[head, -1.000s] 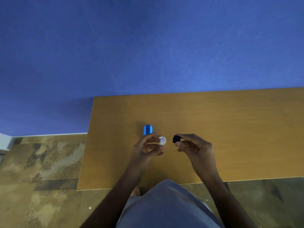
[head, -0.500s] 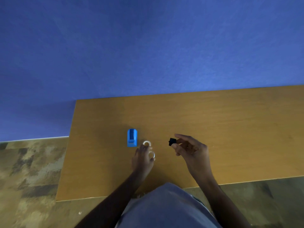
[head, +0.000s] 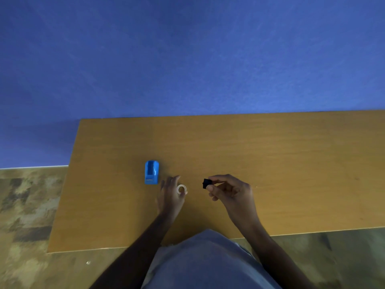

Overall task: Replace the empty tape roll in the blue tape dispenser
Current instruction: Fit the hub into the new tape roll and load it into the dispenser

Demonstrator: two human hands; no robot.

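— Starting at the left, what do we have on the table [head: 270,163]?

— We see the blue tape dispenser [head: 151,172] lying on the wood, well in from the left edge. It is a small, rounded, bright blue block with a recess in its top and a pale slot at its near end.

— And at its four o'clock?

— Our left hand [head: 169,197], palm down, fingers loosely spread toward the dispenser but not touching it. A small white ring [head: 181,189] sits at the thumb side of that hand, touching it; we cannot tell whether the thumb grips it or it simply lies on the table.

— Further right, at three o'clock from the ring?

— Our right hand [head: 231,191], raised a little, pinching a small black piece [head: 206,183] between thumb and forefinger, the other fingers curled in.
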